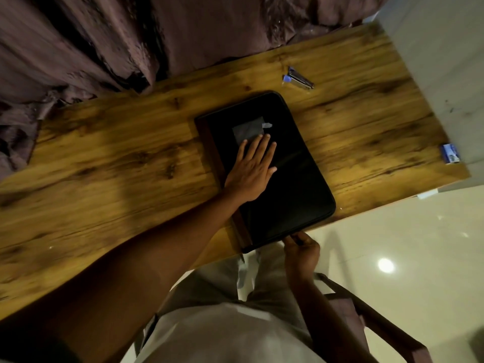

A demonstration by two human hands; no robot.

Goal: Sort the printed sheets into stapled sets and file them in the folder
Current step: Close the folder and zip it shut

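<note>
A closed black zip folder [293,184] with a brown spine lies on the wooden table [110,166], its near end overhanging the table's edge. A grey label window sits on its cover. My left hand [252,167] rests flat on the cover with straight fingers, fingertips at the label's lower edge. My right hand [301,248] is at the folder's near edge, fingers curled and pinching something small and dark there, seemingly the zip pull. No printed sheets are visible. A silver and blue stapler [298,78] lies beyond the folder.
A small blue and white box [450,153] sits at the table's right edge. Purple curtain fabric [104,40] hangs along the far side. A wooden chair arm [372,320] is at my right, above a glossy tiled floor.
</note>
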